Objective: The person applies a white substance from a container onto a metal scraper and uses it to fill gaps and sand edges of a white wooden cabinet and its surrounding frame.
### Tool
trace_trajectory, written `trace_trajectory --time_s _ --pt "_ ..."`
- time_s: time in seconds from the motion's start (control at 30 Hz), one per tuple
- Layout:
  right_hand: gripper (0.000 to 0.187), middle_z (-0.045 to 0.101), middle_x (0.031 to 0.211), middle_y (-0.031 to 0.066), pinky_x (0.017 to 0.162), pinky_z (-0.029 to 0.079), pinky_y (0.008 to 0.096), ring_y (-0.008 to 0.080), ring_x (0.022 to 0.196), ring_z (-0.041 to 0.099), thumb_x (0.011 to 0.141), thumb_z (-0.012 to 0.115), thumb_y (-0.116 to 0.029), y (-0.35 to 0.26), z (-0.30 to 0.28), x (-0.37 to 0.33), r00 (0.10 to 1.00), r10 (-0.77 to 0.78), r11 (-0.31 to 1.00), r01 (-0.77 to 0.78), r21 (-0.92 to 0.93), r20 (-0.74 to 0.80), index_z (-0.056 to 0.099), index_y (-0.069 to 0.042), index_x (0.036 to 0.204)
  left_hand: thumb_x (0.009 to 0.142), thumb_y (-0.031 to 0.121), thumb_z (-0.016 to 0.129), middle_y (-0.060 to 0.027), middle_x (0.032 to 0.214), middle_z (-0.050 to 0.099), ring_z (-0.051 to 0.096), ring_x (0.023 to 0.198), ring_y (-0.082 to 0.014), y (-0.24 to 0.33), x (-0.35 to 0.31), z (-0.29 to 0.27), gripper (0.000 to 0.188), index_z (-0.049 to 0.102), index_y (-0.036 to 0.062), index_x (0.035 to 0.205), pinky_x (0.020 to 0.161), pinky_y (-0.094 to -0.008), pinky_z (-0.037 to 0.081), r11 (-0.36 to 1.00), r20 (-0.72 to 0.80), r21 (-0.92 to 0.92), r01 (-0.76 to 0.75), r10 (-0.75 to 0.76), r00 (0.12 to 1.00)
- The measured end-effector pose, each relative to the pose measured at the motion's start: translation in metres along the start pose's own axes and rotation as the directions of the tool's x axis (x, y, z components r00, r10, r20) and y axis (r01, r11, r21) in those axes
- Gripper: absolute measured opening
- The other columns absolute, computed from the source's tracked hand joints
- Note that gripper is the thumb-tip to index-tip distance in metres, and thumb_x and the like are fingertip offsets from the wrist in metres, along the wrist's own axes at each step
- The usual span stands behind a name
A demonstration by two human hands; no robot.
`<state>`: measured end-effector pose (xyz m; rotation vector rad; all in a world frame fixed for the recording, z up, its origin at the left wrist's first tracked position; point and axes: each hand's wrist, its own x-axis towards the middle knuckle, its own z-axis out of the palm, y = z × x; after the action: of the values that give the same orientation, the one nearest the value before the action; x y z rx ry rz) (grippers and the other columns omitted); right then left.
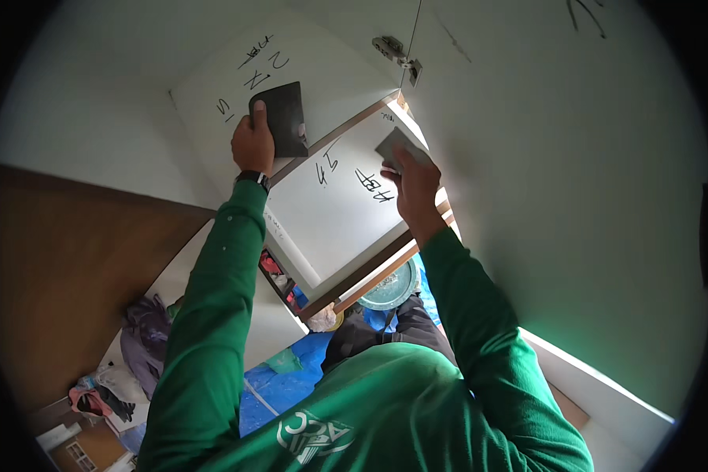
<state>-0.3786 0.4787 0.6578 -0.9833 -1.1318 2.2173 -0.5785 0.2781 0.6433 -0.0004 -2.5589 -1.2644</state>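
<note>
My left hand [253, 145], with a dark band at the wrist, grips a dark grey flat plate [287, 126] by its left side, thumb on the near face. One corner of that plate is rounded, and a small light smear shows near its right edge. To the right, my right hand [420, 185] pinches a smaller grey flat blade [392, 145], held over a white board [322, 216] with brown edges and black handwritten marks. Whether the blade touches the board I cannot tell. Behind the left hand stands a white cabinet panel [204, 130], also marked in black.
A metal hinge [397, 59] sticks out above, beside a large white panel [582, 173] on the right. At left is a brown panel [79, 275]. Below are a teal round lid or tub [389, 289], blue sheeting [271, 393] and piled cloths [118, 385].
</note>
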Motion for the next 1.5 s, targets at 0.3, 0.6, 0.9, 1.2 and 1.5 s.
trace_trajectory --time_s 0.3,0.6,0.9,1.2,1.5 --pt "0.03 0.068 0.101 0.0129 0.058 0.058 0.0332 0.0213 0.069 0.066 0.092 0.069 -0.01 0.028 0.05 0.098 0.965 -0.027 1.0 0.03 0.006 -0.261 0.058 0.001 0.118 0.099 0.059 0.059 -0.0119 0.066 0.059 0.05 0.063 -0.0243 -0.003 0.004 -0.002 0.066 0.059 -0.0019 0.073 0.065 -0.0398 0.044 0.994 0.008 -0.105 0.033 -0.032 0.999" --pt "0.042 0.067 0.097 0.012 0.053 0.055 0.0302 0.0194 0.07 0.066 0.087 0.069 -0.006 0.026 0.06 0.104 0.953 0.021 0.997 0.003 0.08 -0.303 0.052 0.001 0.125 0.099 0.057 0.061 -0.0093 0.064 0.055 0.045 0.063 -0.0218 0.002 0.003 0.0 0.065 0.056 -0.0015 0.071 0.063 -0.0381 0.042 0.995 0.008 -0.102 0.017 -0.016 1.0" --pt "0.02 0.062 0.07 0.0088 0.064 0.049 0.0391 0.0224 0.069 0.06 0.087 0.061 -0.015 0.036 0.069 0.097 0.897 -0.156 0.987 0.13 -0.09 -0.414 0.065 0.005 0.087 0.098 0.057 0.062 -0.0096 0.067 0.057 0.046 0.065 -0.021 0.007 0.001 0.002 0.064 0.058 -0.0016 0.073 0.066 -0.037 0.043 0.987 0.018 -0.16 0.028 -0.025 1.0" --pt "0.027 0.067 0.079 0.0214 0.075 0.05 0.0454 0.0333 0.076 0.064 0.09 0.053 -0.015 0.041 0.068 0.116 0.92 -0.245 0.938 0.146 -0.315 -0.306 0.063 0.009 0.086 0.102 0.05 0.062 -0.0029 0.071 0.06 0.05 0.069 -0.013 0.011 0.001 -0.002 0.056 0.065 -0.0017 0.079 0.067 -0.0306 0.044 0.994 0.058 -0.093 0.056 -0.051 0.997" --pt "0.026 0.068 0.086 0.0273 0.081 0.049 0.05 0.0421 0.085 0.066 0.089 0.051 -0.013 0.034 0.078 0.108 0.88 -0.338 0.888 0.18 -0.423 -0.334 0.063 0.01 0.09 0.101 0.048 0.063 -0.0016 0.067 0.057 0.046 0.065 -0.0124 0.006 0.003 -0.002 0.056 0.061 -0.0001 0.073 0.063 -0.0307 0.042 0.992 0.038 -0.119 0.043 -0.038 0.999"
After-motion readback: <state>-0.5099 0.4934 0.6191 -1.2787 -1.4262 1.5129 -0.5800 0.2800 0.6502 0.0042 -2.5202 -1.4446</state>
